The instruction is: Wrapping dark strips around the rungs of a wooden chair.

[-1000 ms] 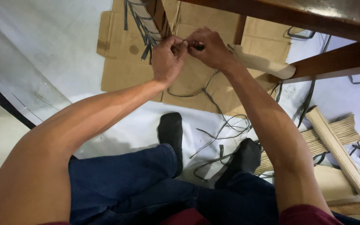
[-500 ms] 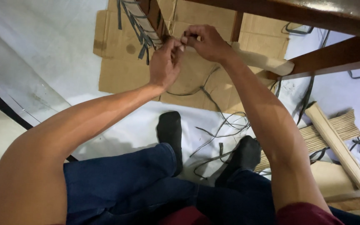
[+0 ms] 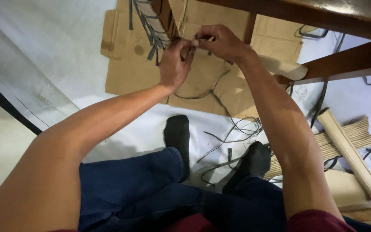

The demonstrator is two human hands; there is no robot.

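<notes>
both hands, left [image 3: 174, 64] & right [image 3: 220, 42], grip pinched shut on what looks like a dark strip [image 3: 202, 92].

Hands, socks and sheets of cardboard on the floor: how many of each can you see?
Bare hands: 2, left hand and right hand
Black socks: 2, and
Flattened brown cardboard sheet: 1
Total: 5

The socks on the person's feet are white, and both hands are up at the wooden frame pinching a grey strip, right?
Not quite. The head view shows the socks are black, not white. The rest holds: the left hand and right hand meet at the wooden frame, pinching a grey strip.
</notes>
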